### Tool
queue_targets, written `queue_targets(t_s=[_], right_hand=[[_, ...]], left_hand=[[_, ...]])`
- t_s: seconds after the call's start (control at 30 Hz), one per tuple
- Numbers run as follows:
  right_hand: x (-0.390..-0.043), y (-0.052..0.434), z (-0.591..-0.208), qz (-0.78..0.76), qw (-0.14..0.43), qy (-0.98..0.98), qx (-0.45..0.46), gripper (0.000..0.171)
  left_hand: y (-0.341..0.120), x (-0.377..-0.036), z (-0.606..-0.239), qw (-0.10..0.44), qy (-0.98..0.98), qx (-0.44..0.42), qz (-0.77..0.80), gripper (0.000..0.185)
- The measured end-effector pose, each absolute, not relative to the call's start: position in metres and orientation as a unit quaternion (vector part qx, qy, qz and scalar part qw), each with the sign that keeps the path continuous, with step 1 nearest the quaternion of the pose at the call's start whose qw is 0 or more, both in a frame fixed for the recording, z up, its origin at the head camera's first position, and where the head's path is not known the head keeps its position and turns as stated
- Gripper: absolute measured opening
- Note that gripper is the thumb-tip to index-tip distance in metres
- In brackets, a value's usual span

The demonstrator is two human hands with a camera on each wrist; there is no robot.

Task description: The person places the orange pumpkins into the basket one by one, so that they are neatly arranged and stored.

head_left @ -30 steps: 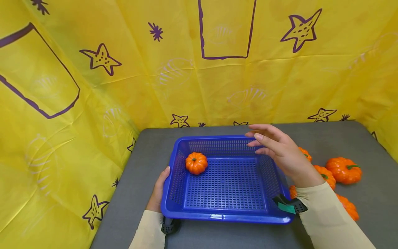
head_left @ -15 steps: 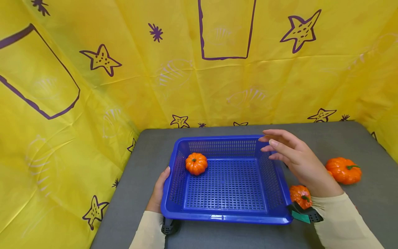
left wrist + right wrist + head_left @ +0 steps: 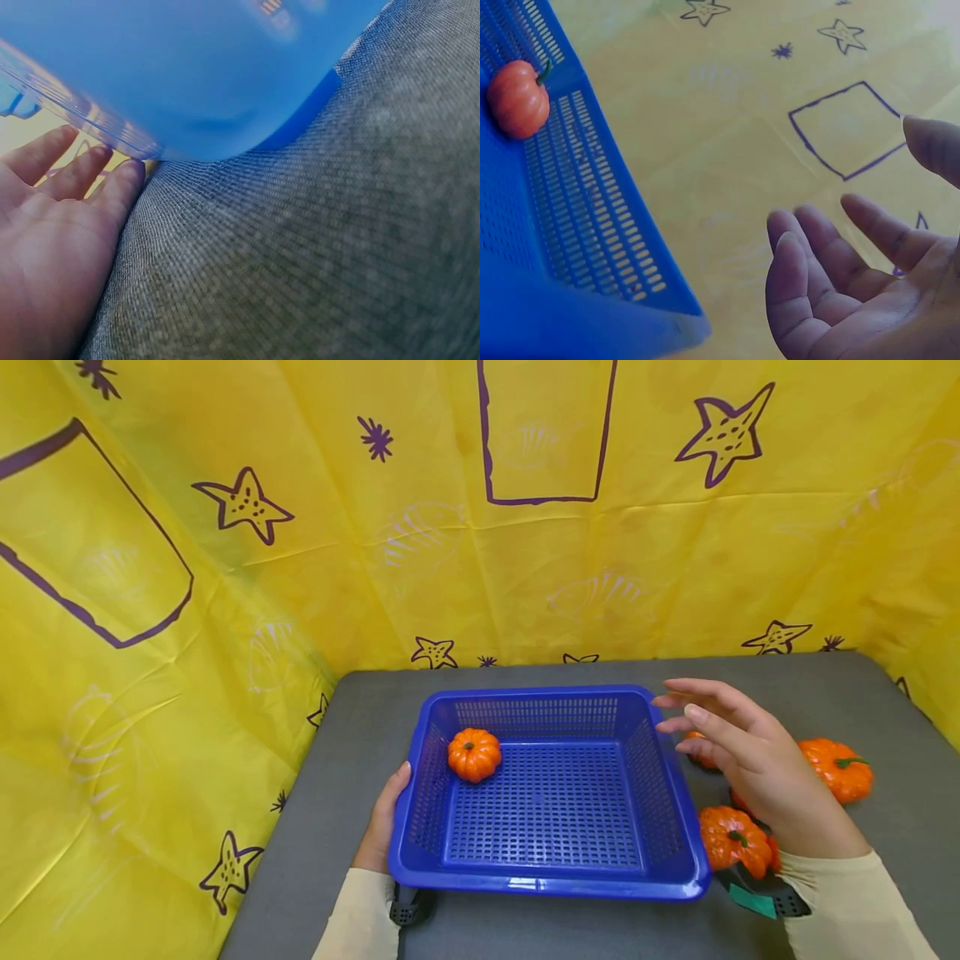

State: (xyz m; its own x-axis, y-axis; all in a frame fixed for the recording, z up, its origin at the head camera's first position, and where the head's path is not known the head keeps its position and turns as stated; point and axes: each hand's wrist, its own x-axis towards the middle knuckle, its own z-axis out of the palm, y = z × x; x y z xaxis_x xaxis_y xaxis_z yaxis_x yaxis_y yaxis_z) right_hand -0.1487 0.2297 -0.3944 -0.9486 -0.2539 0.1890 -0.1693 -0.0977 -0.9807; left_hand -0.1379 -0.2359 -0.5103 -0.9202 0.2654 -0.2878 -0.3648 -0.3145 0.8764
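Observation:
A small orange toy pumpkin [image 3: 474, 755] sits inside a blue plastic basket [image 3: 547, 885], near its left wall. At the basket's left side, my left hand [image 3: 381, 818] holds the rim, thumb on the edge; in the left wrist view the fingers [image 3: 120, 180] reach the basket's outer side. My right hand [image 3: 757, 768] hovers just right of the basket, fingers loosely bent and holding nothing. Below and around it lie more toy pumpkins, one ribbed near the basket [image 3: 724, 837] and a larger one [image 3: 834, 770] farther right, partly covered by the hand.
Grey cloth covers the table [image 3: 360, 718]. Yellow fabric [image 3: 450, 568] printed with starfish and fish rises at the back and sides. Another pumpkin [image 3: 702, 752] shows partly behind the right fingers, close to the basket's right wall.
My right hand has moved right, from over the basket's right rim to above the pumpkins beside it. The left hand, basket and pumpkin inside have stayed put.

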Motion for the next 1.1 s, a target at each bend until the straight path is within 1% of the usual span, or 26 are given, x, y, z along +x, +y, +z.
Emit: queue_targets(t_s=[0.5,0.67,0.9,1.1], right_hand=[[-0.123,0.264,-0.403,-0.721,0.009,0.674,-0.157,0.041],[-0.114,0.278,-0.415,-0.728,0.004,0.67,-0.148,0.041],[-0.099,0.3,-0.433,-0.726,-0.003,0.675,-0.132,0.045],[-0.091,0.316,-0.445,-0.746,-0.011,0.647,-0.158,0.046]], left_hand=[[-0.236,-0.137,-0.511,0.194,0.553,-0.045,0.809,0.08],[-0.237,-0.137,-0.513,0.195,0.549,-0.053,0.811,0.08],[-0.237,-0.138,-0.513,0.198,0.547,-0.041,0.812,0.082],[-0.237,-0.137,-0.512,0.189,0.556,-0.055,0.807,0.081]])
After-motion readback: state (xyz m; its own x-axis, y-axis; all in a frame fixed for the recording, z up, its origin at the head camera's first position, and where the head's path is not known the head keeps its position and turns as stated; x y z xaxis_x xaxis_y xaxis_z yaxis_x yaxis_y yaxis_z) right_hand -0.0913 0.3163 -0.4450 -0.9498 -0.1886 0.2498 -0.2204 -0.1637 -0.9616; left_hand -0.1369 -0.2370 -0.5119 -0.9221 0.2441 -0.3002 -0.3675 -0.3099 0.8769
